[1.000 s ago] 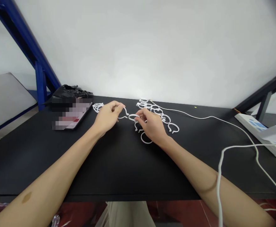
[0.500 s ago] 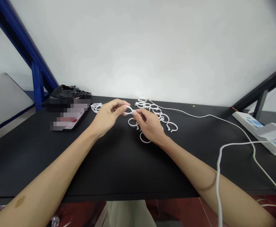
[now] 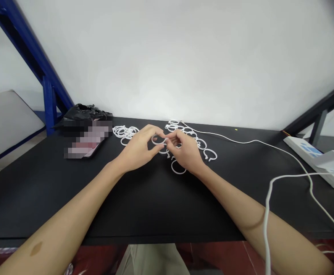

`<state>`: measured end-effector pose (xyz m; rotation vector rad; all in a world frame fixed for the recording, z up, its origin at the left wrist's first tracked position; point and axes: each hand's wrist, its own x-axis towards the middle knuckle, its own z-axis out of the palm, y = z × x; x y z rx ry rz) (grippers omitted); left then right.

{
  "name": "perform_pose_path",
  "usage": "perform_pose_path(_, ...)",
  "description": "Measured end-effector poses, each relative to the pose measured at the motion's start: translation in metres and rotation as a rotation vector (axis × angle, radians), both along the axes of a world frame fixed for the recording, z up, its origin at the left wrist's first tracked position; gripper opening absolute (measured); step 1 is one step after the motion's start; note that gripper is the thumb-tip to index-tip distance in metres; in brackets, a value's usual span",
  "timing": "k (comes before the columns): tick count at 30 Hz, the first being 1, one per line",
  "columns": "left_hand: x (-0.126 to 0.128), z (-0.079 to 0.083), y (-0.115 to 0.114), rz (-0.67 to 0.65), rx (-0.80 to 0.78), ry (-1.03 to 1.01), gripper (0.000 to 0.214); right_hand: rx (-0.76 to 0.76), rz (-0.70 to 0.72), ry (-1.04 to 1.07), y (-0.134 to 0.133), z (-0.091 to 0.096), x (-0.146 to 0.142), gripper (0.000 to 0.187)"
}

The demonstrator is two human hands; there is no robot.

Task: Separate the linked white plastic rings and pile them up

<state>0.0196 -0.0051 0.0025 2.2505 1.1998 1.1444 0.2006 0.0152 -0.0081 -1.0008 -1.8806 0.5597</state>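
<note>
My left hand (image 3: 139, 149) and my right hand (image 3: 185, 151) meet above the middle of the black table (image 3: 144, 206). Between their fingertips is a thin white plastic ring (image 3: 154, 143), which looks like a curtain ring. The right thumb and forefinger pinch its right end. The left thumb and forefinger curve around the ring and close on it near the same spot; the exact contact is partly hidden. Several similar white open rings (image 3: 212, 159) lie beneath and behind the right hand, some overlapping. Another cluster of white rings (image 3: 123, 131) lies just beyond the left hand.
A phone-like flat object (image 3: 94, 147), partly blurred, and a crumpled black plastic bag (image 3: 83, 112) lie at the back left. A white cable (image 3: 232, 142) runs across the right side and over my right forearm. White-and-blue boxes (image 3: 307, 147) stand at far right, against a pale wall (image 3: 178, 68).
My left hand has moved right, its fingertips now close against the right hand's at the ring's end. More of the left ring cluster shows. The view has shifted slightly.
</note>
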Motion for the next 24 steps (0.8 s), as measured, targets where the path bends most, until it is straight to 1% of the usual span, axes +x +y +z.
perform_pose_path(3,0.0,-0.002,0.001,0.052,-0.005,0.056,0.027,0.103,0.016,-0.074,0.001,-0.001,0.0,0.004)
perform_pose_path(5,-0.001,-0.003,0.003,0.086,-0.012,0.082,0.031,0.151,0.017,-0.119,0.002,-0.003,0.0,0.008)
perform_pose_path(7,-0.004,-0.004,0.006,0.164,0.018,0.141,0.032,0.189,-0.013,-0.186,0.003,-0.005,0.002,0.014)
perform_pose_path(9,-0.01,-0.005,0.01,0.335,0.068,0.231,0.03,0.236,-0.056,-0.294,0.003,-0.006,0.003,0.019)
perform_pose_path(11,-0.016,-0.005,0.013,0.572,0.095,0.323,0.032,0.276,-0.069,-0.427,0.001,-0.006,0.004,0.024)
perform_pose_path(12,-0.019,-0.005,0.014,0.676,0.09,0.359,0.034,0.285,-0.058,-0.493,0.0,-0.006,0.005,0.023)
perform_pose_path(13,-0.021,-0.005,0.014,0.751,0.081,0.386,0.037,0.288,-0.04,-0.552,-0.001,-0.006,0.005,0.019)
perform_pose_path(14,-0.022,-0.005,0.014,0.787,0.074,0.402,0.04,0.284,-0.023,-0.594,-0.002,-0.007,0.005,0.014)
perform_pose_path(15,-0.022,-0.005,0.014,0.777,0.072,0.412,0.041,0.281,-0.01,-0.617,-0.002,-0.007,0.004,0.008)
perform_pose_path(16,-0.02,-0.006,0.014,0.723,0.076,0.416,0.04,0.286,-0.004,-0.621,-0.002,-0.007,0.004,0.007)
perform_pose_path(19,-0.011,-0.007,0.011,0.47,0.071,0.354,0.029,0.34,-0.014,-0.548,0.001,-0.007,0.002,0.01)
perform_pose_path(21,-0.005,-0.007,0.01,0.361,-0.018,0.226,0.026,0.384,-0.02,-0.484,0.002,-0.006,0.002,0.009)
perform_pose_path(24,-0.002,-0.006,0.01,0.285,-0.237,0.001,0.026,0.404,0.01,-0.417,0.003,-0.005,0.001,0.009)
